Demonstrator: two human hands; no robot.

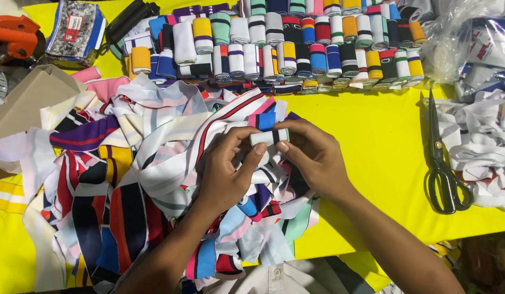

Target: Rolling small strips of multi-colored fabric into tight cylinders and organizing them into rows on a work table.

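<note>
Both hands hold a small rolled strip of white knit fabric with a dark stripe (270,136) above a heap of loose striped fabric strips (149,163). My left hand (228,169) grips the roll's left end, thumb up against it. My right hand (312,155) pinches the right end between thumb and fingers. The roll lies horizontal between the two hands. A long white strip with a red and dark stripe (225,120) trails from the heap toward the hands.
Rows of rolled striped fabric bands (296,49) line the far side of the yellow table (372,136). Black scissors (443,163) lie at right beside white fabric scraps (481,141). A cardboard piece (23,100) and an orange tool (13,35) sit at left.
</note>
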